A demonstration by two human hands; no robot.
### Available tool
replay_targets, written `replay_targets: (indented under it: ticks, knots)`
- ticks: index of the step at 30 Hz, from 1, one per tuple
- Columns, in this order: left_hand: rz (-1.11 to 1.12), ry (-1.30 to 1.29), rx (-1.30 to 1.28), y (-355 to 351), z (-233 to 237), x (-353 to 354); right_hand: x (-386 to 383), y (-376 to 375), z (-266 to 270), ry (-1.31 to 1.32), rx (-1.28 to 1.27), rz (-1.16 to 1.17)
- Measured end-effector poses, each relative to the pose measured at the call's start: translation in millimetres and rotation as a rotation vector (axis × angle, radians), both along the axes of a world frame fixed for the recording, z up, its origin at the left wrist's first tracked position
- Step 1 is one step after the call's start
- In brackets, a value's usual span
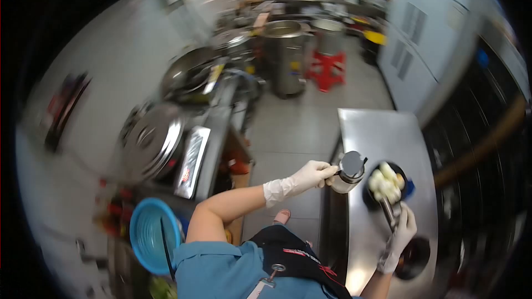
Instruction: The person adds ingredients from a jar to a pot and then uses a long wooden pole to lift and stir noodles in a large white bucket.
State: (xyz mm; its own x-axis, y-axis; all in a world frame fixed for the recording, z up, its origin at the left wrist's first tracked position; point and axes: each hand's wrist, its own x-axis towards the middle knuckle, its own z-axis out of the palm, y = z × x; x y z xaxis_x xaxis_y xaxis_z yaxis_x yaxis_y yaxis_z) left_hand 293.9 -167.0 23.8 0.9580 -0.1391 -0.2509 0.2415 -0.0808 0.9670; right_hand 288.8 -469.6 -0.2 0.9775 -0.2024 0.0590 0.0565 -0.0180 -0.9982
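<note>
My left hand, in a white glove, is closed around the handle of a small white jug with a round grey top. It is held up at the left edge of the steel table. My right hand, also gloved, grips a dark grey handle that reaches up to a round black pan. Pale, rounded, egg-like pieces fill that pan; whether the handle belongs to it or to a utensil, I cannot tell. Beside my right wrist sits another dark round bowl.
The steel table runs along my right. To my left, a counter holds a large metal lid and a blue basin. Farther along the tiled floor stand a tall steel pot and a red stool.
</note>
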Motion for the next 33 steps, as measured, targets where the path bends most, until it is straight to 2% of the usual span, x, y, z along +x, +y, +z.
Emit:
replay_targets:
  ticks: [4, 8, 10, 11, 13, 14, 15, 17, 19, 21, 22, 23, 25, 27, 28, 29, 31, 32, 33]
  knots:
    - [0.407, 0.009, -0.096, 113, 30, -27, 12, 74, -11, 0.029, -0.044, 0.257]
    - [0.715, -0.128, -0.132, 226, 55, -38, 42, 135, -28, 0.088, -0.088, 0.464]
    - [0.913, -0.176, -0.263, 291, 60, -37, 57, 169, -32, 0.115, -0.075, 0.524]
    - [1.086, -0.204, -0.218, 330, 52, -31, 65, 186, -33, 0.129, -0.081, 0.542]
    - [1.271, -0.223, -0.229, 402, 50, -29, 76, 222, -35, 0.113, -0.083, 0.572]
    - [1.320, -0.289, -0.162, 447, 39, -25, 83, 240, -37, 0.127, -0.093, 0.577]
    - [1.471, -0.328, -0.088, 479, 41, -18, 89, 260, -38, 0.141, -0.103, 0.581]
    - [1.647, -0.435, -0.100, 559, 26, -8, 98, 299, -32, 0.145, -0.213, 0.593]
    - [1.814, -0.488, -0.026, 669, -18, 0, 111, 332, -36, 0.122, -0.294, 0.629]
    - [2.051, -0.329, 0.807, 736, -34, -6, 116, 371, -26, 0.137, -0.332, 0.628]
    - [1.888, -0.198, 1.074, 768, -44, -19, 115, 391, -16, 0.113, -0.407, 0.629]
    - [1.984, -0.189, 0.717, 738, 1, -22, 117, 409, -7, 0.090, -0.484, 0.630]
    - [2.185, -0.342, 0.701, 859, -76, -24, 139, 420, -37, 0.040, -0.610, 0.653]
    - [2.314, -0.605, 0.493, 922, -111, -39, 154, 434, -51, 0.070, -0.687, 0.680]
    - [2.273, -0.763, 0.288, 914, -97, -42, 153, 450, -38, 0.053, -0.794, 0.704]
    - [2.281, -0.748, 0.288, 917, -90, -45, 161, 453, -46, 0.039, -0.857, 0.716]
    - [2.187, -1.382, -0.008, 929, -89, -46, 174, 455, -72, -0.014, -0.802, 0.729]
    - [1.978, -1.483, -0.021, 997, -152, -65, 168, 475, -47, -0.009, -0.814, 0.733]
    - [1.990, -1.470, -0.019, 1001, -160, -66, 152, 507, -2, 0.049, -0.818, 0.739]
